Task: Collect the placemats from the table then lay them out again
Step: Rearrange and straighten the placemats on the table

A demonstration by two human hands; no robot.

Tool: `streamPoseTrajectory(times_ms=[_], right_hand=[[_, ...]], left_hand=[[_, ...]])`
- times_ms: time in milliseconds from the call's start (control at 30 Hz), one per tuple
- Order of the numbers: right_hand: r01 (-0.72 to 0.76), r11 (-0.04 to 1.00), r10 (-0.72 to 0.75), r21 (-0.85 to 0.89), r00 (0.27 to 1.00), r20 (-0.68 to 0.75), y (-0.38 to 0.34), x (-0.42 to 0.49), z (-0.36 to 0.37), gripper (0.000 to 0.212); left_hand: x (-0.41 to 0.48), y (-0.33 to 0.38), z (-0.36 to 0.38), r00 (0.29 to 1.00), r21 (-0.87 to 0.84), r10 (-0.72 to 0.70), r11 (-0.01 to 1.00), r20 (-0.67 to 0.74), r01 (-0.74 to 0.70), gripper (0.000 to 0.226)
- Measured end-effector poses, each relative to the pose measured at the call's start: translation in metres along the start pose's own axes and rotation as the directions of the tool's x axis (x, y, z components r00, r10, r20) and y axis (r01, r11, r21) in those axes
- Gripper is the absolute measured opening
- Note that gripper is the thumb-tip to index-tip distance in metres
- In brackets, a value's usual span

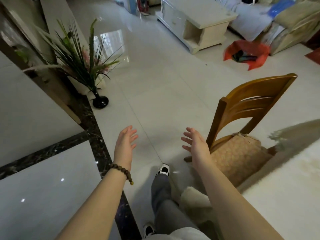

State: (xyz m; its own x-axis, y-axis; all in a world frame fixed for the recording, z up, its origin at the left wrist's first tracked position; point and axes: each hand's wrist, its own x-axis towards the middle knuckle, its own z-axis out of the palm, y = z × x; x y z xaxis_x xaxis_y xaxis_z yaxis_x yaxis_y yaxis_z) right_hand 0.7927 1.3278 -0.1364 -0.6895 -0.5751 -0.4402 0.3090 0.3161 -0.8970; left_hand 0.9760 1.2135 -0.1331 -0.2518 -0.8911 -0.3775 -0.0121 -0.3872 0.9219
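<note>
My left hand [125, 146] and my right hand [195, 144] are stretched out in front of me over the tiled floor, palms facing each other, fingers spread, holding nothing. A bead bracelet sits on my left wrist. The table [290, 179] with a whitish cloth shows only as a corner at the right edge. I see no placemat in this view. My legs and black-and-white shoes are below, mid-step.
A wooden chair [245, 108] with a patterned cushion stands against the table on the right. A black vase [100, 101] with green stalks stands by the wall on the left. Farther off are a white low cabinet [195, 19], a red bag [247, 52] and a sofa.
</note>
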Motion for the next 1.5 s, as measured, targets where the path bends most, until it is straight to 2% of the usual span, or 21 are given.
streamPoseTrajectory(times_ms=[167, 367, 500, 633, 833, 1167, 1333, 1500], right_hand=[[0.014, 0.999, -0.014, 0.045, 1.000, -0.004, -0.036, 0.094, 0.025, 0.040], [0.024, 0.995, -0.018, 0.099, 0.998, -0.058, -0.109, 0.207, 0.029, 0.036], [0.027, 0.988, -0.009, 0.150, 0.992, -0.122, -0.151, 0.266, 0.015, 0.035], [0.032, 0.978, 0.010, 0.205, 0.980, -0.200, -0.175, 0.313, -0.004, 0.028], [0.036, 0.962, 0.067, 0.271, 0.931, -0.360, -0.194, 0.392, -0.044, 0.029], [0.088, 0.920, 0.188, 0.383, 0.758, -0.625, -0.248, 0.531, -0.111, 0.030], [0.145, 0.887, 0.251, 0.438, 0.645, -0.722, -0.269, 0.562, -0.156, 0.030], [0.182, 0.844, 0.347, 0.504, 0.530, -0.774, -0.271, 0.580, -0.208, 0.033]], left_hand=[[0.094, 0.023, 0.041, 0.999, 0.045, 0.010, 0.999, 0.032, -0.011, 0.030], [0.204, 0.077, 0.132, 0.994, 0.073, 0.008, 0.997, 0.104, -0.015, 0.026], [0.257, 0.106, 0.189, 0.985, 0.086, 0.019, 0.996, 0.174, -0.035, 0.021], [0.305, 0.121, 0.241, 0.972, 0.133, 0.001, 0.991, 0.236, -0.033, 0.026], [0.386, 0.133, 0.337, 0.924, 0.187, -0.049, 0.982, 0.380, -0.025, 0.024], [0.529, 0.170, 0.519, 0.795, 0.290, -0.154, 0.957, 0.586, -0.029, 0.029], [0.561, 0.185, 0.610, 0.714, 0.335, -0.193, 0.940, 0.673, -0.062, 0.029], [0.566, 0.170, 0.698, 0.612, 0.379, -0.258, 0.923, 0.747, -0.073, 0.028]])
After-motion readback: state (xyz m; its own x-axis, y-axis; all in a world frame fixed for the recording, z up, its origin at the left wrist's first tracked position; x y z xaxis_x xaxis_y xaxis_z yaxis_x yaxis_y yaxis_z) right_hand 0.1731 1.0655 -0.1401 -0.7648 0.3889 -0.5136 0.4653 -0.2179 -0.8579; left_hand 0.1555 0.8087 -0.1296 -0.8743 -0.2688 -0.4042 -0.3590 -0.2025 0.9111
